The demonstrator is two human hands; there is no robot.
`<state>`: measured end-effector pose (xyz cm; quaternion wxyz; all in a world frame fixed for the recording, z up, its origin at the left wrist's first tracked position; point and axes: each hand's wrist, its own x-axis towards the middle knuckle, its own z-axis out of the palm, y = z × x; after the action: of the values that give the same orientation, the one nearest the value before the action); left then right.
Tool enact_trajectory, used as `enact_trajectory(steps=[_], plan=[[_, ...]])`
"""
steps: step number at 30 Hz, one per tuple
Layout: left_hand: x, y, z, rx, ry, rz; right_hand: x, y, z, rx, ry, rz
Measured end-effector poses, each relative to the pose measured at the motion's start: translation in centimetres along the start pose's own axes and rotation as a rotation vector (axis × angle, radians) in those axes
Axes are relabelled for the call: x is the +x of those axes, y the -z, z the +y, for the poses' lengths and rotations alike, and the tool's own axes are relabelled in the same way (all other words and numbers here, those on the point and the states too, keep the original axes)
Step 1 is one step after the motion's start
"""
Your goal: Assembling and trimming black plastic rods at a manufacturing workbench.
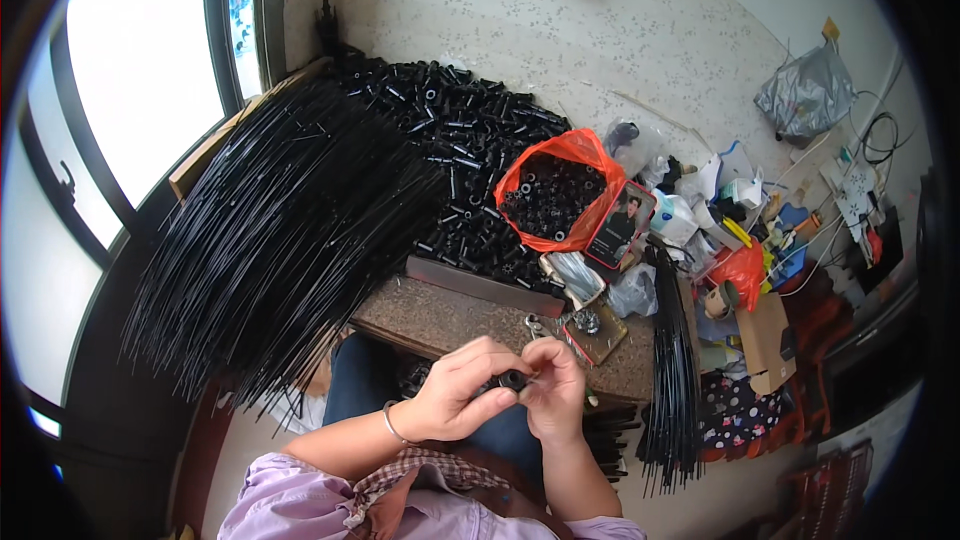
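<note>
Above my lap, my left hand (462, 392) is closed round a short black tubular part (513, 379), whose round hollow end faces up. My right hand (556, 388) is right beside that end, its thumb and fingers pinched together. Whatever lies between those fingertips is too small to make out. Just beyond my hands, a small metal tool (535, 326) and a flat brown case (597, 338) with a crumpled silvery lump on it lie near the table's front edge.
Long thin black rods (270, 220) overhang the table's left side. Behind lie heaped black tubular parts (455, 130), edged by a low grey strip (485, 287). An orange bag (578, 238) holds black rings; a lit phone (621, 227) leans there. Another rod bundle (672, 380) hangs at right.
</note>
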<state>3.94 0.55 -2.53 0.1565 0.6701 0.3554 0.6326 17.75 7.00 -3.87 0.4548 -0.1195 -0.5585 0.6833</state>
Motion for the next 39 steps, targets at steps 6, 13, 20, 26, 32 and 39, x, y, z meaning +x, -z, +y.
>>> enact_trajectory(steps=[6,13,20,26,32,39], plan=[[-2.3,0.0,0.0,-0.594,0.345,-0.244,0.0,-1.8,-1.9,-0.109,-0.187,-0.049],[-2.6,1.0,-0.6,-0.735,0.522,-0.047,0.3,-2.1,-3.7,-0.952,0.566,0.013],[-1.8,-0.7,-0.5,-0.500,0.392,0.107,1.0,-2.5,-5.6,-1.269,0.691,-0.081],[-0.6,-0.1,-0.8,-0.129,0.129,-0.020,-0.1,-0.4,-4.2,0.205,-0.622,-0.121],[1.8,2.2,0.4,-0.283,0.134,-0.136,-2.2,4.2,-2.4,-0.435,-0.373,-0.121],[0.1,1.4,-2.2,-0.391,0.477,-0.202,-7.1,13.0,7.1,-2.004,-0.142,-0.039]])
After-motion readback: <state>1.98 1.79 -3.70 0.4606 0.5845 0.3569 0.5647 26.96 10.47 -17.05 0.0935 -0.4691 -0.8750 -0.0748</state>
